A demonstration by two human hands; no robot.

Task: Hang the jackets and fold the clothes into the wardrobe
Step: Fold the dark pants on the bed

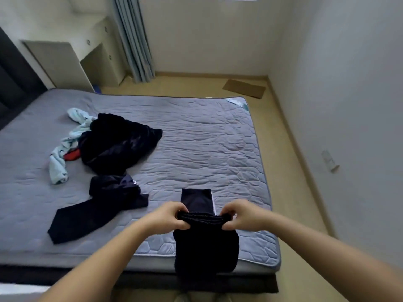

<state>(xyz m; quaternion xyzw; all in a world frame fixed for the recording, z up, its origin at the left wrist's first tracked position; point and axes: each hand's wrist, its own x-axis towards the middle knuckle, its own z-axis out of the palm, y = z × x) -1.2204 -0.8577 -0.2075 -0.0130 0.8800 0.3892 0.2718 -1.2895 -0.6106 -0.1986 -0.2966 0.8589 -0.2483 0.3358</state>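
Observation:
Dark trousers with an elastic waistband and a white side stripe lie near the front right corner of the grey mattress. My left hand pinches the left end of the waistband. My right hand pinches its right end. The waistband is lifted a little and the fabric hangs over the bed's front edge, while a trouser leg lies flat beyond my hands. Another dark garment sprawls to the left. Farther back sits a black heap on a light blue garment with a bit of red cloth beside it.
A white wall runs along the right side, with a strip of wooden floor between it and the bed. Grey curtains hang at the back. White cabinets stand at the back left. A brown mat lies on the floor.

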